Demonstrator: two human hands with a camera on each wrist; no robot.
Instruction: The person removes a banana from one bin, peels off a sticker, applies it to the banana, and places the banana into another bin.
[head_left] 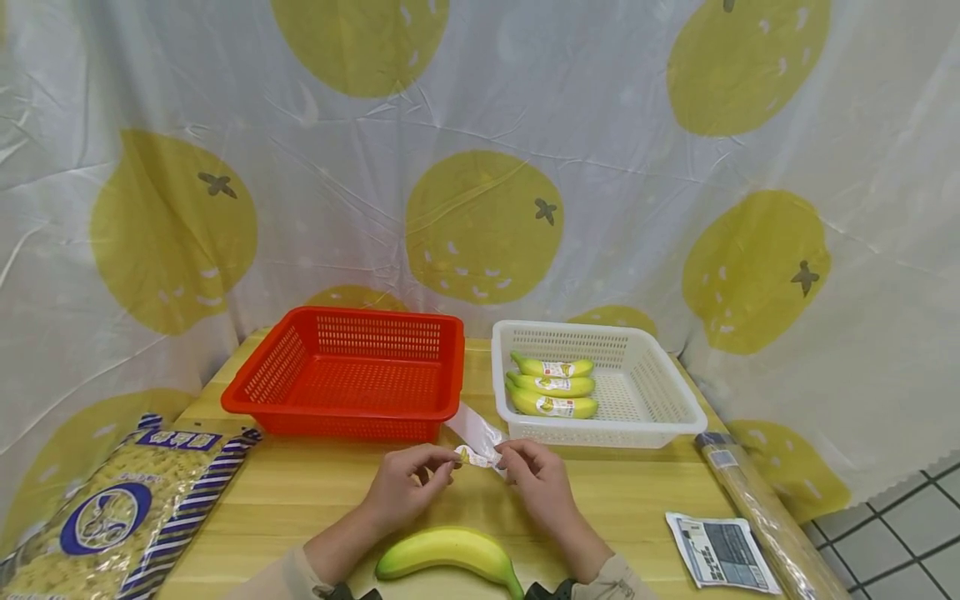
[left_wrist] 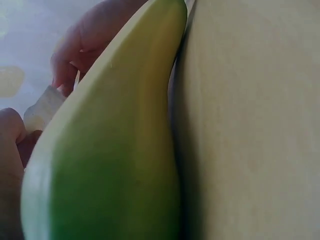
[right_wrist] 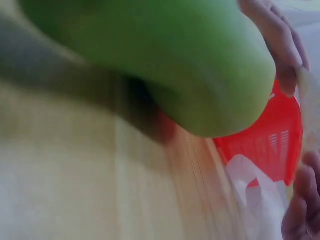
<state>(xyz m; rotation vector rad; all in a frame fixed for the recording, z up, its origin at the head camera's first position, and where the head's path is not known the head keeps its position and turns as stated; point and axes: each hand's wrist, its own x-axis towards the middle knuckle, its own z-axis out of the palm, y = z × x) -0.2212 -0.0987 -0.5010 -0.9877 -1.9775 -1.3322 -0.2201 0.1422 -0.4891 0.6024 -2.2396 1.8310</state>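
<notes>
In the head view my left hand [head_left: 407, 487] pinches the left end of a small printed sticker [head_left: 472, 456] between thumb and finger. At the other side my right hand [head_left: 542, 487] pinches the white sticker strip [head_left: 476, 429], which runs back toward the red basket. Between my forearms a single yellow-green banana [head_left: 450, 552] lies on the table, with no label seen on it. This banana [left_wrist: 115, 130] fills much of the left wrist view and partly covers the hands. In the right wrist view, the green banana end [right_wrist: 210, 85] is close to the camera.
A red basket [head_left: 341, 410] stands at the back left. Beside it, a white basket [head_left: 600, 431] holds three labelled bananas [head_left: 555, 386]. A pasta bag [head_left: 112, 517] lies at left; a small white packet [head_left: 722, 552] and a long wrapped pack [head_left: 761, 508] lie at right.
</notes>
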